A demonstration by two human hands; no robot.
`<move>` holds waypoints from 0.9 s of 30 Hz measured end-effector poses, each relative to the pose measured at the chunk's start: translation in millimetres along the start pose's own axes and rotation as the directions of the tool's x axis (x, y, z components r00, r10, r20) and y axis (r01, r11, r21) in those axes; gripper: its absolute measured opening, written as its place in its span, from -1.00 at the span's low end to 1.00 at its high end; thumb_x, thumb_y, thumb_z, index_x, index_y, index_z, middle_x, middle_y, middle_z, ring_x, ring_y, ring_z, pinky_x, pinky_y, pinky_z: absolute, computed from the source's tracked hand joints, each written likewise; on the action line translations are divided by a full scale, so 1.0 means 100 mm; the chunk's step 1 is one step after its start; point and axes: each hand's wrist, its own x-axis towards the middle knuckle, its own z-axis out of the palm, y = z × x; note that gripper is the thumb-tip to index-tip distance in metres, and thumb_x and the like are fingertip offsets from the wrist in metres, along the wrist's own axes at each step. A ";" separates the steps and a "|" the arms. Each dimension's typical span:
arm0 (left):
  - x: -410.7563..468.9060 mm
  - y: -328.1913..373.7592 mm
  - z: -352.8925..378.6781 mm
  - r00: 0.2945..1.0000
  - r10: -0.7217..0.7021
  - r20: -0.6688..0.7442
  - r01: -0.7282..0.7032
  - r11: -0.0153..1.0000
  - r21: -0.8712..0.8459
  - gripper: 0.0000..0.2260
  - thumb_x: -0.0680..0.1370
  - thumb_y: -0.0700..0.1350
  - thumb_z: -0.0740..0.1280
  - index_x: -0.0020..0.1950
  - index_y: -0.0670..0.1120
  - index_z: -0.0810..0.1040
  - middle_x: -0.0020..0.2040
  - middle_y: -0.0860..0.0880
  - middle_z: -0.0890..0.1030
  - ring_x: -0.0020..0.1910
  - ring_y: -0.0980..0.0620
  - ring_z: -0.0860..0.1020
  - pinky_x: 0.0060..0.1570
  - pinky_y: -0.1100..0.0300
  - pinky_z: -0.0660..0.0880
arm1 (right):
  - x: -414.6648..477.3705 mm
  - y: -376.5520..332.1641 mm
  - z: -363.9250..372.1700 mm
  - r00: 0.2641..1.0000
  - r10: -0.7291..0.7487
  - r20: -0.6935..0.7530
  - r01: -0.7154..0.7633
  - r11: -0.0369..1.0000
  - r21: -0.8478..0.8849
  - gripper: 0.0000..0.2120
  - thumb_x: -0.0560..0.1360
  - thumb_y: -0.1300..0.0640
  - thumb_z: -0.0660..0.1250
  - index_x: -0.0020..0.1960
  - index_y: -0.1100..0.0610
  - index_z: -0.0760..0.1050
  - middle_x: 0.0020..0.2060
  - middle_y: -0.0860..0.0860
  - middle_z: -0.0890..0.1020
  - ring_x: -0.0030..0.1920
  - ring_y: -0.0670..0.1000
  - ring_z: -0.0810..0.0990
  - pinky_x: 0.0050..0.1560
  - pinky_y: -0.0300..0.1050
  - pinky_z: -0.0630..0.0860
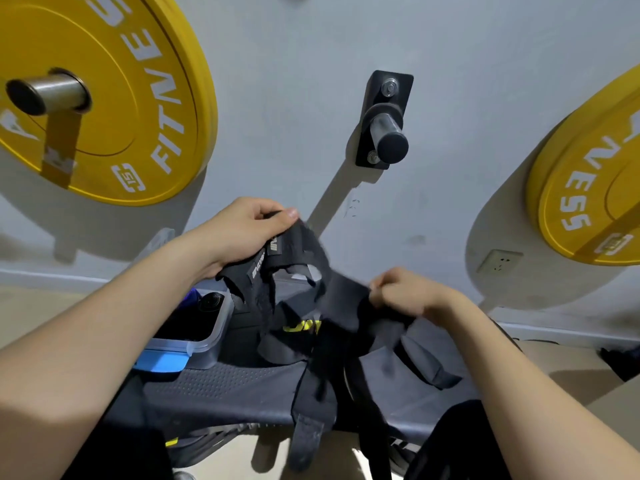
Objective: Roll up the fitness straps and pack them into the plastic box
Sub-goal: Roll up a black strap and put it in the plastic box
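while left hand (242, 233) and right hand (405, 292) grip, straps (343, 299) hang between

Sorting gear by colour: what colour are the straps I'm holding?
The straps are black with yellow lettering, head view.

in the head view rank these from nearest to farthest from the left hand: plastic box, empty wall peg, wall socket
1. plastic box: just below the left hand, which grips the straps.
2. empty wall peg: up and to the right, on the wall.
3. wall socket: far to the right, low on the wall.
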 end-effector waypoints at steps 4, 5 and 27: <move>-0.05 0.04 -0.04 0.964 -0.059 0.260 0.021 0.989 0.144 -0.72 0.61 0.23 0.44 0.00 0.05 0.80 -0.05 0.09 0.80 -0.07 0.21 0.69 0.17 0.21 0.55 | -0.24 -0.17 0.20 0.778 0.014 0.628 0.055 0.994 -0.090 -0.91 0.42 0.14 0.52 -0.08 0.02 0.70 -0.19 -0.08 0.70 -0.12 -0.10 0.65 0.11 0.06 0.58; -0.06 0.05 -0.04 0.940 -0.071 0.335 0.009 0.983 0.183 -0.71 0.59 0.23 0.45 0.01 0.04 0.80 -0.03 0.05 0.80 -0.07 0.19 0.69 0.17 0.21 0.56 | -0.27 -0.22 0.23 0.783 -0.059 0.619 0.106 0.994 -0.038 -0.79 0.43 0.07 0.58 0.05 0.05 0.70 -0.05 -0.08 0.73 -0.01 -0.10 0.69 0.22 0.09 0.59; -0.09 -0.11 -0.07 0.792 -0.264 0.551 0.129 0.954 0.272 -0.85 0.57 0.01 0.56 0.08 -0.02 0.80 0.09 -0.16 0.79 0.19 -0.27 0.72 0.31 -0.16 0.63 | -0.05 -0.39 0.31 0.968 -0.112 0.223 -0.009 0.878 0.479 -0.60 0.38 0.30 0.30 0.16 0.51 0.52 0.00 0.35 0.63 0.02 0.27 0.59 0.12 0.17 0.46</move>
